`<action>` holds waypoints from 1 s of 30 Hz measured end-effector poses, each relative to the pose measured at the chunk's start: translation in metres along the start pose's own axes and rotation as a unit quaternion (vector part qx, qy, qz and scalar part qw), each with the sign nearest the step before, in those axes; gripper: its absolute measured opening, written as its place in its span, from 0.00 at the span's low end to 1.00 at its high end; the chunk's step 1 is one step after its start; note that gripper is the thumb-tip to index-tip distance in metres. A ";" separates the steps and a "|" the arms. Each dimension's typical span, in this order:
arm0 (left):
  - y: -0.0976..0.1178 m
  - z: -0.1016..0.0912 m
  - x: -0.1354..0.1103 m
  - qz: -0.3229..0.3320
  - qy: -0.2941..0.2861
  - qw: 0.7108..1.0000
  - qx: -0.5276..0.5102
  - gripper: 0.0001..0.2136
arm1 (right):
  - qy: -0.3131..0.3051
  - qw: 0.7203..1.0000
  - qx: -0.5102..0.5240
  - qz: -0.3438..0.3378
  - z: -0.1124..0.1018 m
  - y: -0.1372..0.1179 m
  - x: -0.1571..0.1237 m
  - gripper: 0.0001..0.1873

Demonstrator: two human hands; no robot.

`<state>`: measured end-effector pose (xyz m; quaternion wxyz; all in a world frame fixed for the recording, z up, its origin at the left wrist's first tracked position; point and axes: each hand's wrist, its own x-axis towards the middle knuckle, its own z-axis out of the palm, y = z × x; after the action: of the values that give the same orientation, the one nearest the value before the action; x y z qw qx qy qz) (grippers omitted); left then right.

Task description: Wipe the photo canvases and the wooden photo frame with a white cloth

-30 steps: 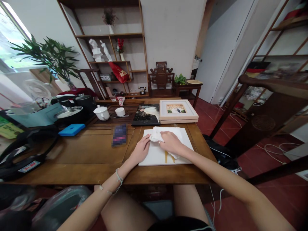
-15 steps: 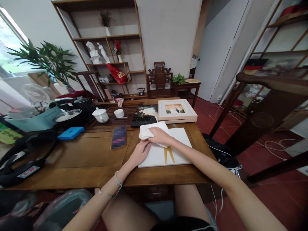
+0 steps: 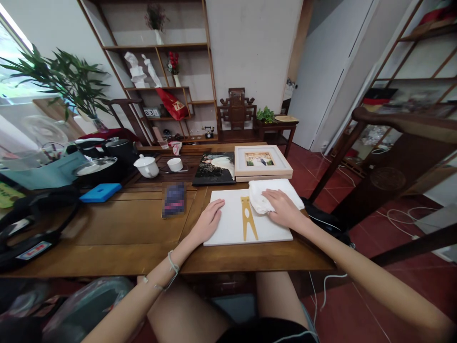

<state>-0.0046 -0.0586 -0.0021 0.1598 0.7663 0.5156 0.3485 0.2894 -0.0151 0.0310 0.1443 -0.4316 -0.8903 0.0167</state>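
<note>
White cloth (image 3: 287, 186) has slid right, over the board (image 3: 228, 231)'s far right corner; right hand (image 3: 284, 209) is on it, can't tell if pinching; left hand (image 3: 208, 221) lies flat on the board, fingers nearly together; snagging the gold piece (image 3: 246, 216) could skew things.

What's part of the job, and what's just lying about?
In use: white cloth, under the right hand; white board, left hand on its edge; gold piece on the board.

Probably just lying about: blue box, white cup, lidded pot.
</note>
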 end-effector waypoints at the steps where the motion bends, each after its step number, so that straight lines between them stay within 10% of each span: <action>1: 0.000 0.000 0.000 -0.003 0.000 1.000 0.003 0.18 | -0.007 1.000 -0.002 -0.006 -0.003 -0.007 -0.009 0.32; 8: -0.002 0.001 -0.001 -0.005 -0.007 1.000 0.008 0.18 | -0.042 0.994 -0.013 -0.099 -0.016 -0.085 -0.041 0.34; 19: -0.005 0.000 -0.002 0.008 -0.030 1.000 -0.001 0.20 | -0.044 0.999 -0.006 -0.017 -0.008 -0.076 0.043 0.26; 30: -0.004 0.000 -0.003 0.016 -0.024 1.000 -0.013 0.19 | -0.051 0.988 0.010 -0.149 0.007 -0.125 -0.019 0.31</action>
<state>-0.0080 -0.0593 -0.0052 0.1767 0.7800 0.4950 0.3396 0.2029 -0.1072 0.0391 0.1044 -0.2914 -0.9505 0.0260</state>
